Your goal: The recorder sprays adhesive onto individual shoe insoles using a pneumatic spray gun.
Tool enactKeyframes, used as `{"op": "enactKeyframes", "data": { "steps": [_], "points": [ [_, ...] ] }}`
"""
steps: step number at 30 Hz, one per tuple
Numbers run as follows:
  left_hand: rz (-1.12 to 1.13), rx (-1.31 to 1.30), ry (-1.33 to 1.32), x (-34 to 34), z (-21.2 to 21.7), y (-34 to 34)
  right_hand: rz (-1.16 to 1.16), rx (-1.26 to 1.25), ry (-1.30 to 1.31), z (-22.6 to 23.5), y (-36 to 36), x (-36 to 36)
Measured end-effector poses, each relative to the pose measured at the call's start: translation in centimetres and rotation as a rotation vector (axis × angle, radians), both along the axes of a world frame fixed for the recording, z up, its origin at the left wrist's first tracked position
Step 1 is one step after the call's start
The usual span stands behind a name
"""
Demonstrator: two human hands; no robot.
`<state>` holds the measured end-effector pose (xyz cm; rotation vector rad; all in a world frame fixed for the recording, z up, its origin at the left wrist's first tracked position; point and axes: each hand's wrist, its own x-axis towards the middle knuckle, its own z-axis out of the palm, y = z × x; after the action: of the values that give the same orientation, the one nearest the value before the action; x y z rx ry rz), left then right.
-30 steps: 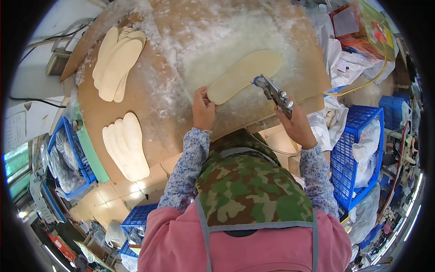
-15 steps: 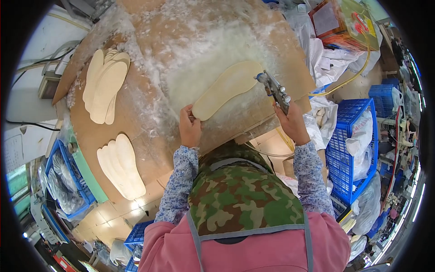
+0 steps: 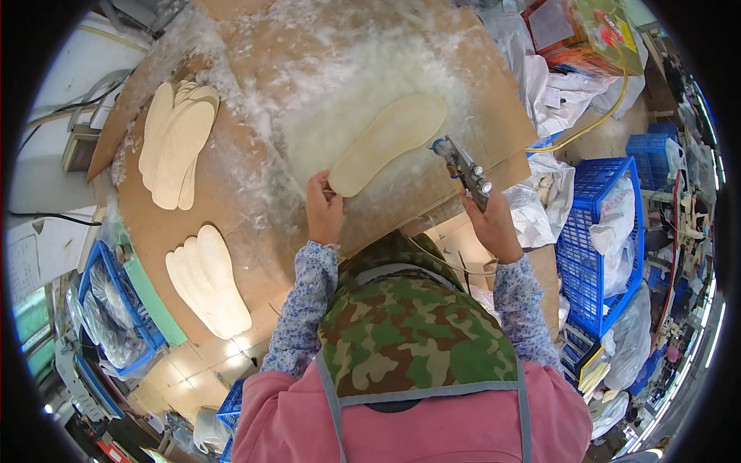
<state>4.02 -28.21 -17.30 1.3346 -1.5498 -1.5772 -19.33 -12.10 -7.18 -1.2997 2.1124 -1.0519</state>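
Note:
A pale cream insole [image 3: 388, 145] lies slantwise over the cardboard, its heel end toward me. My left hand [image 3: 325, 208] pinches the edge of that heel between thumb and fingers. In my right hand [image 3: 495, 225] is a metal spray gun [image 3: 465, 171], gripped by its handle, its nozzle pointing at the insole from the right and not touching it. A yellowish hose [image 3: 583, 139] runs on the right side. To the left, one fanned stack of insoles [image 3: 179, 147] lies farther off, and another stack of insoles [image 3: 208, 282] sits nearer to me.
White fluffy residue coats much of the cardboard-covered table [image 3: 255, 262]. Blue crates stand at right [image 3: 594, 247] and lower left [image 3: 116, 309]. A large tin [image 3: 579, 31] and white plastic bags [image 3: 567, 104] are at the far right.
My right hand and the spray gun have moved slightly nearer to me and left. The insole has shifted a little away from me, still in my left hand.

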Motion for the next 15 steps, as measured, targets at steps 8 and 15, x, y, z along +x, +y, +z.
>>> {"op": "enactKeyframes", "data": {
  "steps": [8,15],
  "points": [
    [-0.017,0.012,0.030,0.4,0.2,0.0,0.051,0.056,-0.095,1.3,0.0,3.3],
    [-0.015,-0.002,0.055,0.4,-0.2,-0.1,0.138,0.156,-0.177,2.3,0.2,5.4]
  ]
}}
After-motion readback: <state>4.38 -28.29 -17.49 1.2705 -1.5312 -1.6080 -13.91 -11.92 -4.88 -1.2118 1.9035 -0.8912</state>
